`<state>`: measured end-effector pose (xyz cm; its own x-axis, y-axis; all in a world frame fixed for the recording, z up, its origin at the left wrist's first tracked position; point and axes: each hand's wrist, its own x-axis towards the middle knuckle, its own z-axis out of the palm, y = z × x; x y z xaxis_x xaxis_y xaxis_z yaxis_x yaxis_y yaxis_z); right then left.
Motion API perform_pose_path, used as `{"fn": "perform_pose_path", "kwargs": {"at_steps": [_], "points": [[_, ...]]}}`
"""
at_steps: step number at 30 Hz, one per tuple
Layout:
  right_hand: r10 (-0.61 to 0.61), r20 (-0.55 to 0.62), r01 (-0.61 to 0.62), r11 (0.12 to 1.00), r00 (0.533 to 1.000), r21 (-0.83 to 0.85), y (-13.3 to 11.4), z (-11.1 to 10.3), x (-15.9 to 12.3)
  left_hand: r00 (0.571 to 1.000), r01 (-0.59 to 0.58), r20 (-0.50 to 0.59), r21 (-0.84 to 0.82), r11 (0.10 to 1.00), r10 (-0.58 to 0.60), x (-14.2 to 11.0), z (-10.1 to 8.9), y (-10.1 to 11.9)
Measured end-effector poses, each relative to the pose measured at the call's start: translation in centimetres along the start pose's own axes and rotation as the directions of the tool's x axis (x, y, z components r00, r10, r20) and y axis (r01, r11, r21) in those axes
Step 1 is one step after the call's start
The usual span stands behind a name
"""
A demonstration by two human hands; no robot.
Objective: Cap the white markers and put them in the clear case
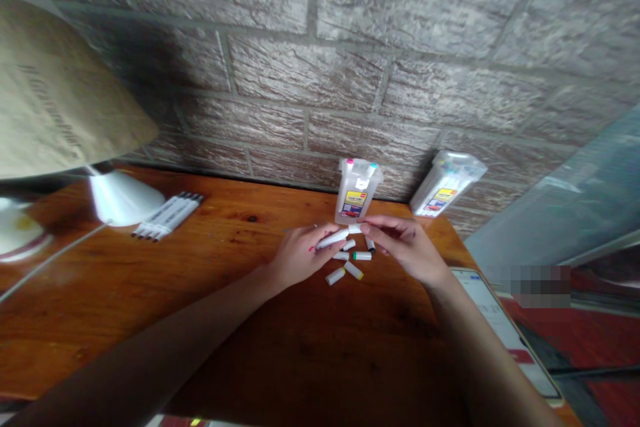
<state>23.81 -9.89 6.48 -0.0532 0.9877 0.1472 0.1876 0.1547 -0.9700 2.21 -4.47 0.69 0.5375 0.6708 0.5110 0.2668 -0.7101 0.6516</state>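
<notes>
Fingers (334, 251) gripping 1 marker (332, 239), 1 cap (355, 229), 2 cases (357, 197) bhd.

Both arms (200, 323) are bare. The left hand (299, 255) has a red squiggle (312, 249), the right hand (414, 253) a dark spot (414, 234).

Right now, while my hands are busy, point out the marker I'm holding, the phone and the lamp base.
Held marker (332, 239): head view, on its white barrel.
Phone (493, 313): head view, on its screen.
Lamp base (120, 199): head view, on its white sloping side.
</notes>
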Motion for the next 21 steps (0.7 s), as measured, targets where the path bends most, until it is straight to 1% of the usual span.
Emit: {"fn": "perform_pose_path", "kwargs": {"at_steps": [3,6,9,13,18,21], "points": [[0.051,0.036,-0.052,0.998,0.998,0.030,0.2,0.1,0.0,0.999,-0.019,-0.042,0.009,1.000,0.019,0.0,0.1,-0.2],[0.045,0.048,-0.049,0.995,0.998,0.087,0.5,0.2,0.0,0.992,-0.045,-0.115,0.015,0.999,0.046,0.1,0.2,-0.3],[0.043,0.078,-0.053,0.990,0.996,0.127,0.7,0.4,0.1,0.983,-0.093,-0.153,0.045,0.995,0.099,0.2,0.1,-0.3],[0.074,0.093,-0.084,0.991,0.993,0.107,0.7,0.7,0.1,0.977,-0.121,-0.163,0.107,0.987,0.137,0.3,0.0,-0.4],[0.024,0.116,-0.037,0.993,0.993,0.116,0.6,1.2,0.0,0.969,-0.160,-0.167,0.145,0.976,0.183,0.4,0.1,-0.1],[0.023,0.161,-0.043,0.992,0.987,0.117,0.8,1.7,0.0,0.967,-0.175,-0.154,0.167,0.970,0.201,0.3,0.2,-0.1]]}}
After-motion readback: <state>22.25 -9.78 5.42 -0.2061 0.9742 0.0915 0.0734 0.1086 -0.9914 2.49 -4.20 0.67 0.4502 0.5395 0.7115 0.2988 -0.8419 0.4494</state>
